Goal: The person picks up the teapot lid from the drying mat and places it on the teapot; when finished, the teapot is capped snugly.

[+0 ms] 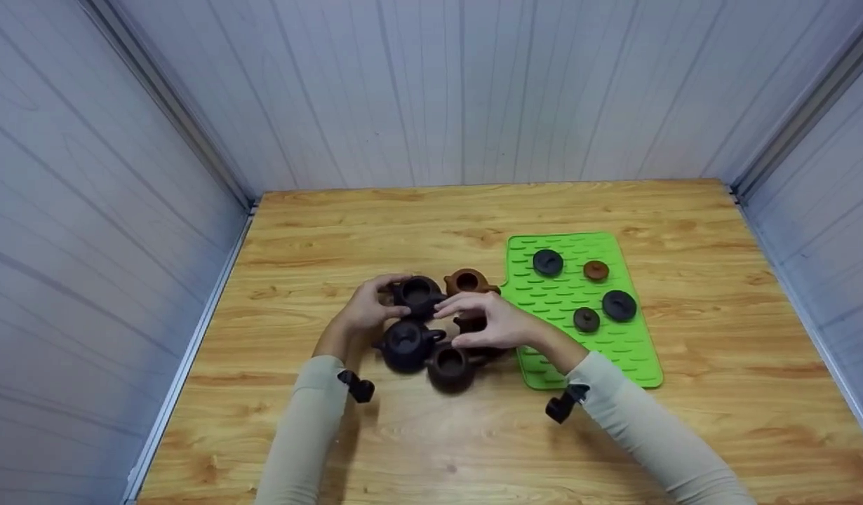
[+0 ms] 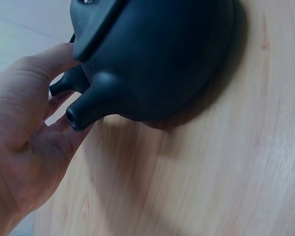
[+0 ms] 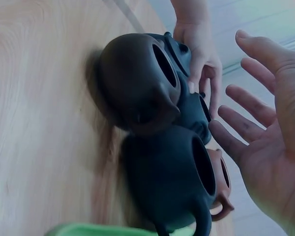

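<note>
We see the worktop (image 1: pixel 431 449) carrying a green mat (image 1: pixel 544 301) on the right. Just left of it, the left hand (image 1: pixel 365 305) has its fingers clamped on the far-left teapot (image 1: pixel 417 294); the right hand (image 1: pixel 498 322) holds nothing, fingers apart, near the large dark teapot (image 3: pixel 160 172). Those two, the near brown teapot (image 1: pixel 451 368) and the far reddish teapot (image 1: pixel 466 282) stand uncovered; only the near-left teapot (image 1: pixel 405 347) wears its lid. Four loose lids (image 1: pixel 619 306) lie on the mat, so we judge one pot-and-lid pair together, four apart.
</note>
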A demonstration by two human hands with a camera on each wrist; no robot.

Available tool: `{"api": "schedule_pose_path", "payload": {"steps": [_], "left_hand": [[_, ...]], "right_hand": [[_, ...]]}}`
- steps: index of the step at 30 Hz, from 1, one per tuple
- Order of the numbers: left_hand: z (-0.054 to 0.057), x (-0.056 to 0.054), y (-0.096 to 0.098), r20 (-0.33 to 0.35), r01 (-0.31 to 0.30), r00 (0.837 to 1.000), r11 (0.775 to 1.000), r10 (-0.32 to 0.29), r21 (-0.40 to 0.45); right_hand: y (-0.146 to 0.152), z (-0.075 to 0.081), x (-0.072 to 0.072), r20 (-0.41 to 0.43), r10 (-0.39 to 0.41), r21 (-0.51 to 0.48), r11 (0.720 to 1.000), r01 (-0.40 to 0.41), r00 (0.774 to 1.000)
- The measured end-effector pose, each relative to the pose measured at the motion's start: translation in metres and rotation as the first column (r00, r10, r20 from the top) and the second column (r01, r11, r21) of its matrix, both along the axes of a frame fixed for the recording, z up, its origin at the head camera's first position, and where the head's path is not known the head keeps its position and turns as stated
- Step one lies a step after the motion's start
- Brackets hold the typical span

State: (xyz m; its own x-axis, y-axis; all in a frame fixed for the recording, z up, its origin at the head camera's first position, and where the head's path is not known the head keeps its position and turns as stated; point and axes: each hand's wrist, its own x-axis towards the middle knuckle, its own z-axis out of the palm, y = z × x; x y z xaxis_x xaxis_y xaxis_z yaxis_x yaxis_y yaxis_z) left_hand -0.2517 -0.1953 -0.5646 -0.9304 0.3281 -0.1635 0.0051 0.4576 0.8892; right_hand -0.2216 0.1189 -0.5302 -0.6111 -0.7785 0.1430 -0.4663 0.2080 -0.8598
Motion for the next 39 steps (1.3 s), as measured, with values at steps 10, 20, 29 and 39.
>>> {"api": "schedule_pose_path", "payload": {"steps": [10, 20, 29, 39], "left_hand": [[-0.003, -0.002, -0.002, 0.064, -0.035, 0.997, 0.998, 0.032, 0.054], [-0.01, -0.004, -0.001, 0.036, -0.009, 0.999, 0.997, 0.007, 0.081], [-0.008, -0.008, -0.003, 0.078, -0.033, 0.997, 0.992, 0.024, 0.123], [-0.005, -0.01, -0.002, 0.083, -0.019, 0.997, 0.992, 0.009, 0.125]], "right_hand": [[0.028, 0.002, -0.004, 0.075, -0.053, -0.048, 0.997, 0.057, 0.996], [0.058, 0.002, -0.012, 0.056, -0.134, -0.044, 0.99, 0.136, 0.989], [0.09, 0.006, -0.021, 0.034, -0.236, -0.012, 0.971, 0.237, 0.971], [0.12, 0.006, -0.036, 0.023, -0.387, 0.027, 0.922, 0.386, 0.922]]}}
